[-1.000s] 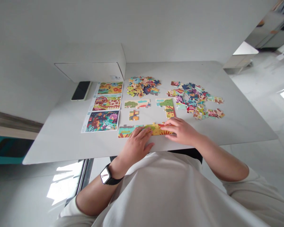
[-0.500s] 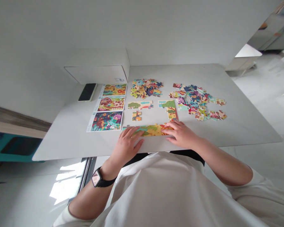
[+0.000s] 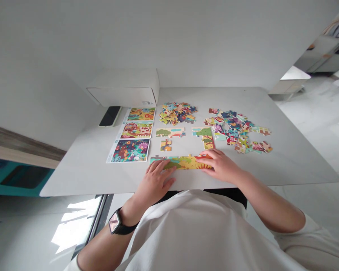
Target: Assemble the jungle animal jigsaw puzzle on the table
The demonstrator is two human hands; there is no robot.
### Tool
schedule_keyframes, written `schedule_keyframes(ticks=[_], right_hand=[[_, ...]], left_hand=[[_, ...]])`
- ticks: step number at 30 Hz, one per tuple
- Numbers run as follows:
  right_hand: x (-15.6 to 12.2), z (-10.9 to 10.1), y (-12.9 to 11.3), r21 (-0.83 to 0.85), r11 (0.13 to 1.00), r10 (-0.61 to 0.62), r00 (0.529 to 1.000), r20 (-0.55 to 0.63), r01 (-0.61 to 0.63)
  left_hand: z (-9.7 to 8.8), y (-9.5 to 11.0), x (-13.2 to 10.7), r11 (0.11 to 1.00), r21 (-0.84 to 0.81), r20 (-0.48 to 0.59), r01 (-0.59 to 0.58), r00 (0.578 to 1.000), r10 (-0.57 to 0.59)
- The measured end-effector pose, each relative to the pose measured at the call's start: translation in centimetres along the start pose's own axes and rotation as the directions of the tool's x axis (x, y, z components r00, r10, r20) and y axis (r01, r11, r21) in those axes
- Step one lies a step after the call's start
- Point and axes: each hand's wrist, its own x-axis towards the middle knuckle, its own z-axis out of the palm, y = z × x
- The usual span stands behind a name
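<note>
The puzzle strip [image 3: 184,163] lies lower centre near the table [image 3: 285,162] edge, left hand [image 3: 153,183] and right hand [image 3: 222,165] on it, each grip apart; table stretches right; box [image 3: 122,96] upper left, inside hidden.

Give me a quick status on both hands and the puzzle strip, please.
Left hand on puzzle strip, toward its left end. Right hand at its right end. Left heap of loose pieces and right heap beyond, not in the way.
</note>
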Motion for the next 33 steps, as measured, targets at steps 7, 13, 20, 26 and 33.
schedule_keyframes(ticks=[7, 13, 20, 26, 33], right_hand=[[0.2, 0.1, 0.2, 0.018, 1.0, 0.003, 1.0, 0.013, -0.003], [0.9, -2.8, 1.9, 0.037, 0.999, 0.01, 1.0, -0.02, -0.009], [3.1, -9.2, 10.5, 0.083, 0.948, 0.32, 0.917, -0.238, -0.309], [4.0, -6.8, 15.3, 0.218, 0.872, 0.478, 0.857, -0.192, -0.438], [3.4, -4.3, 15.3, 0.022, 0.94, 0.341, 0.94, 0.029, -0.341]], left_hand=[[-0.3, -1.2, 0.9, 1.0, 0.008, -0.028, -0.013, 1.0, 0.013], [-3.1, -4.1, 4.5, 0.999, 0.016, -0.162, -0.032, 0.986, 0.034], [-7.1, -6.9, 11.8, 0.999, -0.016, -0.244, -0.041, 0.969, 0.036], [-5.3, -9.5, 15.9, 0.979, -0.155, -0.286, 0.129, 0.943, -0.17], [-2.8, -12.1, 15.0, 0.963, -0.212, -0.22, 0.168, 0.951, -0.215]])
